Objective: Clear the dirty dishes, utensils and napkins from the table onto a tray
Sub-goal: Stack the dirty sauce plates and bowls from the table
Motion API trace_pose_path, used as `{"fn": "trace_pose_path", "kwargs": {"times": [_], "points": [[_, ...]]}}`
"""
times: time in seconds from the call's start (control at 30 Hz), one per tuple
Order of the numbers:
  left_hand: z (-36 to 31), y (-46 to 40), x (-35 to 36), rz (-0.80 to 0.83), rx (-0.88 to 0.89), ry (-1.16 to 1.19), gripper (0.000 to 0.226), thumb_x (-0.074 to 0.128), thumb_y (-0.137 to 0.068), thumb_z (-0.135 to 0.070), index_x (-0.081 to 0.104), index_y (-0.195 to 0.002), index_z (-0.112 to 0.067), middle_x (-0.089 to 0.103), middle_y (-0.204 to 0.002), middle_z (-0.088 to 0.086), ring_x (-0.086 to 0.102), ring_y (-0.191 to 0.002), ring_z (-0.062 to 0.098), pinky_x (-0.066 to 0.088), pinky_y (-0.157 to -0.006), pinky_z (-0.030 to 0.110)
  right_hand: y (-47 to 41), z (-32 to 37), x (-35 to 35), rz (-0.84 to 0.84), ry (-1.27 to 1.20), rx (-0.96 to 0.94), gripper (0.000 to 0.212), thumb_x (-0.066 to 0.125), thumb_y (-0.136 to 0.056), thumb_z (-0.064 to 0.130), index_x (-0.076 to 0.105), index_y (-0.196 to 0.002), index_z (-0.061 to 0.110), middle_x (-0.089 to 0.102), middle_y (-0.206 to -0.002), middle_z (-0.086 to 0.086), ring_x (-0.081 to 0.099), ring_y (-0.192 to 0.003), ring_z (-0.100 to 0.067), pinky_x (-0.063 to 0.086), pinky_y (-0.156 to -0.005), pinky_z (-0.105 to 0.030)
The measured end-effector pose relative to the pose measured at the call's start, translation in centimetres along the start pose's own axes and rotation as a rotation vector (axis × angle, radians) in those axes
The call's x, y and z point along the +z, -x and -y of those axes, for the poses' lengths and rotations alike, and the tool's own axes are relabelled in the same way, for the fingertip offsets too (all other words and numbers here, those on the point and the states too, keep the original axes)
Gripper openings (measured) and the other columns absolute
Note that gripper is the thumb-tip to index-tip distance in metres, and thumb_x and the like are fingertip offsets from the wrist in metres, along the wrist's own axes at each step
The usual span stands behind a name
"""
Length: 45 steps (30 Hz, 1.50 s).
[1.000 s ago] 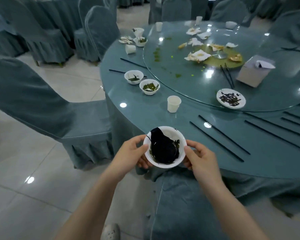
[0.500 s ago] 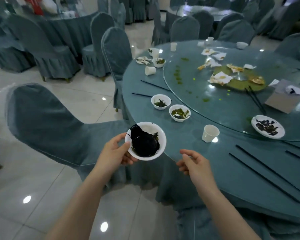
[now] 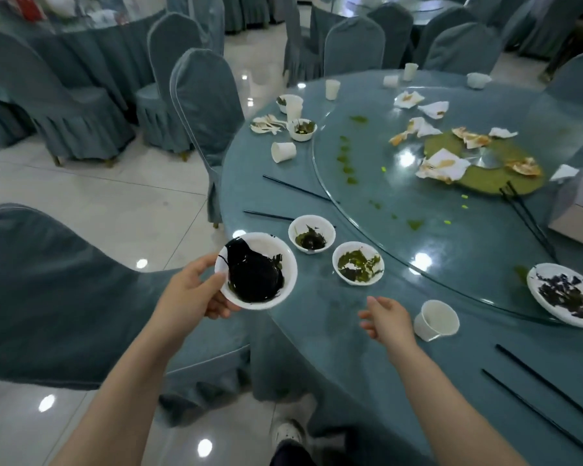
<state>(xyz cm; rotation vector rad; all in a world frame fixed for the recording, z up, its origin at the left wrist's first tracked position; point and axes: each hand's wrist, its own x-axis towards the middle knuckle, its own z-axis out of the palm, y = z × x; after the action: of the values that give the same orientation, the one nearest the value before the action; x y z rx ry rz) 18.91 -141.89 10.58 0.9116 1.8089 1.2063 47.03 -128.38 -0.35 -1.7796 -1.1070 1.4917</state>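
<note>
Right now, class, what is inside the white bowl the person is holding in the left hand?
The held bowl in the left hand contains a glossy black mass with a few dark green scraps at its edge. The black mass covers the bowl's bottom, so anything beneath it cannot be seen.

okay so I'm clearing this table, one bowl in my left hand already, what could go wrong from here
The bowl sits in your left hand alone, out past the table's edge and full of dark sauce; a tilt could spill it on the chair cover or floor. Your right hand is open beside the paper cup; a careless reach for the two bowls beyond might knock it over. No tray is visible, so you may carry too much.
</note>
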Motion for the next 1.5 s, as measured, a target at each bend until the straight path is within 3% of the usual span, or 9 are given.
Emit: {"fn": "trace_pose_path", "kwargs": {"times": [0.1, 0.23, 0.43, 0.53, 0.73, 0.9, 1.1, 1.3, 1.5], "points": [[-0.1, -3.2, 0.2, 0.006, -0.021, -0.005, 0.029, 0.048, -0.097, -0.018, 0.060, -0.101, -0.044, 0.070, -0.064, 0.015, 0.062, -0.049, 0.020, 0.047, -0.046, 0.022, -4.6, 0.9, 0.6, -0.033, 0.043, 0.079, 0.039, 0.052, -0.094, 0.034, 0.050, -0.125, 0.011, 0.069, -0.084, -0.008, 0.061, -0.058, -0.018, 0.044, -0.048, -0.027], [0.0, -6.6, 0.0, -0.026, -0.069, 0.005, 0.029, 0.049, -0.097, -0.020, 0.062, -0.101, -0.046, 0.071, -0.066, 0.016, 0.062, -0.050, 0.020, 0.046, -0.050, 0.026, -8.4, 2.0, 1.4, -0.090, 0.094, 0.117, 0.022, 0.050, -0.093, 0.027, 0.057, -0.107, 0.011, 0.071, -0.078, -0.008, 0.065, -0.054, -0.022, 0.042, -0.047, -0.026], [-0.2, -10.3, -0.3, -0.013, -0.106, -0.003, 0.024, 0.049, -0.097, -0.020, 0.060, -0.105, -0.039, 0.070, -0.066, 0.017, 0.062, -0.049, 0.019, 0.046, -0.047, 0.022, -9.8, 3.5, 2.3, -0.228, 0.062, 0.033, 0.018, 0.045, -0.085, 0.012, 0.059, -0.097, 0.011, 0.066, -0.076, -0.009, 0.060, -0.056, -0.020, 0.044, -0.051, -0.028], [-0.4, -11.2, -0.8, -0.018, -0.116, 0.003, 0.022, 0.049, -0.097, -0.021, 0.060, -0.106, -0.038, 0.070, -0.066, 0.016, 0.062, -0.050, 0.019, 0.047, -0.048, 0.024, -9.8, 5.3, 3.5, -0.166, 0.028, -0.070, 0.021, 0.045, -0.085, 0.011, 0.061, -0.098, 0.016, 0.065, -0.086, -0.003, 0.062, -0.069, -0.017, 0.047, -0.050, -0.026], [-0.1, -11.1, -2.4, -0.067, -0.143, -0.008, 0.024, 0.048, -0.098, -0.018, 0.057, -0.108, -0.038, 0.070, -0.066, 0.016, 0.061, -0.050, 0.018, 0.050, -0.052, 0.026, -12.1, 8.3, 8.4, -0.028, 0.197, -0.172, 0.023, 0.048, -0.085, 0.007, 0.061, -0.103, 0.013, 0.066, -0.097, -0.006, 0.064, -0.088, -0.026, 0.057, -0.079, -0.046], [0.3, -9.9, -5.3, -0.174, -0.167, 0.024, 0.024, 0.049, -0.098, -0.017, 0.057, -0.109, -0.036, 0.070, -0.065, 0.016, 0.060, -0.049, 0.017, 0.050, -0.056, 0.030, -13.6, 7.8, 10.5, -0.078, 0.360, -0.145, 0.031, 0.057, -0.086, 0.018, 0.047, -0.115, 0.016, 0.057, -0.092, 0.002, 0.055, -0.080, -0.021, 0.041, -0.065, -0.031], [1.2, -7.7, -9.7, -0.328, -0.174, 0.075, 0.026, 0.049, -0.097, -0.014, 0.062, -0.112, -0.032, 0.070, -0.069, 0.011, 0.062, -0.051, 0.015, 0.053, -0.050, 0.023, -12.9, 7.5, 12.9, 0.053, 0.343, -0.086, 0.022, 0.044, -0.085, 0.007, 0.054, -0.103, 0.013, 0.066, -0.077, -0.007, 0.063, -0.048, -0.017, 0.043, -0.038, -0.022], [2.1, -5.4, -14.9, -0.470, -0.133, 0.162, 0.026, 0.048, -0.097, -0.012, 0.063, -0.109, -0.030, 0.067, -0.062, 0.010, 0.059, -0.048, 0.016, 0.052, -0.047, 0.021, -7.2, 12.1, 18.6, 0.265, 0.301, -0.257, 0.017, 0.048, -0.086, 0.011, 0.058, -0.090, 0.024, 0.068, -0.081, -0.003, 0.062, -0.051, -0.014, 0.050, -0.045, -0.028], [3.5, -3.1, -22.0, -0.549, -0.060, 0.212, 0.029, 0.050, -0.097, -0.016, 0.067, -0.100, -0.039, 0.069, -0.064, 0.011, 0.061, -0.048, 0.016, 0.051, -0.047, 0.020, 2.8, 18.3, 26.5, 0.517, 0.257, -0.431, 0.022, 0.046, -0.087, 0.013, 0.062, -0.087, 0.028, 0.067, -0.067, 0.006, 0.055, -0.044, -0.003, 0.043, -0.042, -0.020]]}}
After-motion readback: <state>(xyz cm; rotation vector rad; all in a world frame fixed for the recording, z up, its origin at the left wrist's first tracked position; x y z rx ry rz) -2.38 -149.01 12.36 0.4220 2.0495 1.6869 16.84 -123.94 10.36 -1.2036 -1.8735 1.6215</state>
